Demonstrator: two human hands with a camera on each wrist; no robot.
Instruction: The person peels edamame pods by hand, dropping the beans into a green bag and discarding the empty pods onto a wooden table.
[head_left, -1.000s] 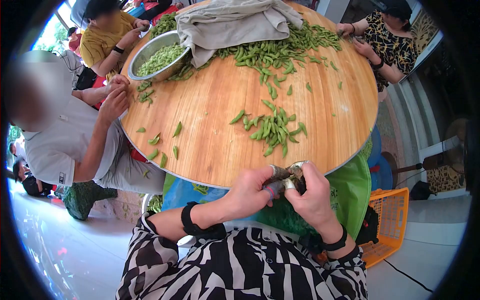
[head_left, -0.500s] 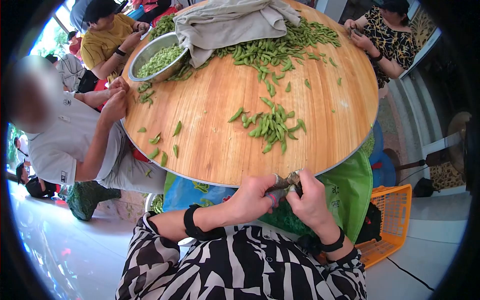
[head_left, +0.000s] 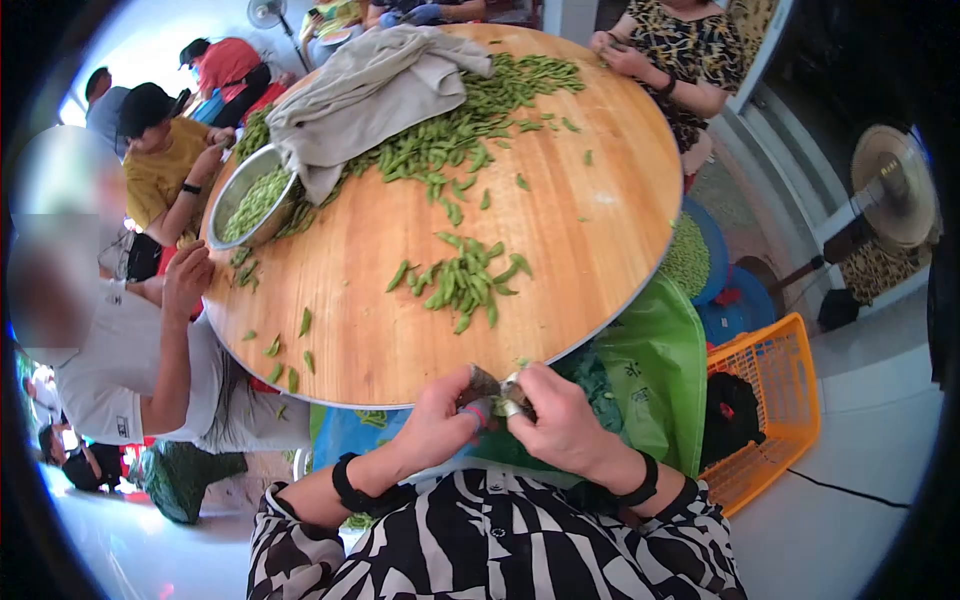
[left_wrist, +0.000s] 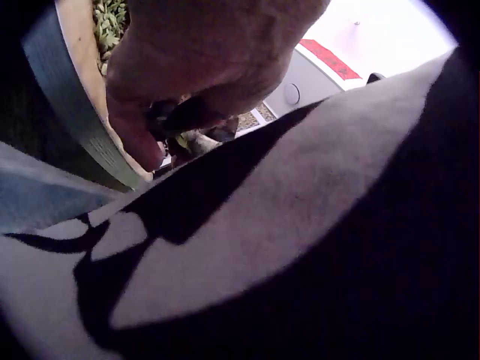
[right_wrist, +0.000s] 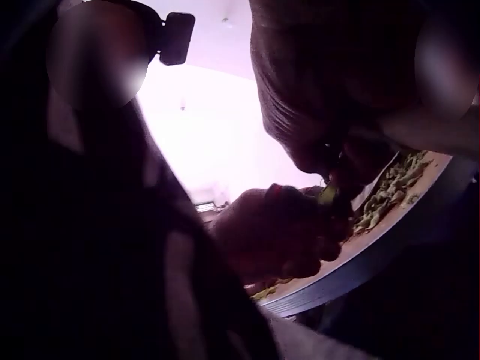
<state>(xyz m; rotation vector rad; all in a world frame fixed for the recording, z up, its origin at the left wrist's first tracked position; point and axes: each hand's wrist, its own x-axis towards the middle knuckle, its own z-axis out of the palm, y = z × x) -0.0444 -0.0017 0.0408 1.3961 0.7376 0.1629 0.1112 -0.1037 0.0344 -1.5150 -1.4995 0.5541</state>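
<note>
At the near edge of the round wooden table [head_left: 350,330], both hands meet fingertip to fingertip. The left hand [head_left: 438,415], also in the left wrist view [left_wrist: 210,67], has curled fingers and pinches a small green pod [head_left: 503,405]. From the other side the right hand [head_left: 568,425] grips the same pod with thumb and fingers. Dark or whitish coverings show on some fingertips. Dim in the right wrist view, the pod [right_wrist: 328,196] lies between the left hand [right_wrist: 262,232] and the right hand [right_wrist: 311,90]. Fingers hide most of it.
A small pile of pods [head_left: 465,283] lies ahead of the hands, a larger heap [head_left: 430,150] beyond, partly under a grey cloth [head_left: 370,95]. A metal colander [head_left: 235,200] holds shelled beans. Green bag [head_left: 650,370], orange crate [head_left: 770,400] and fan [head_left: 885,190] are right; people sit around.
The head view has turned, so table and pods appear farther left and the blue basins and fan show more. The hands remain together, with green now visible between the fingertips.
</note>
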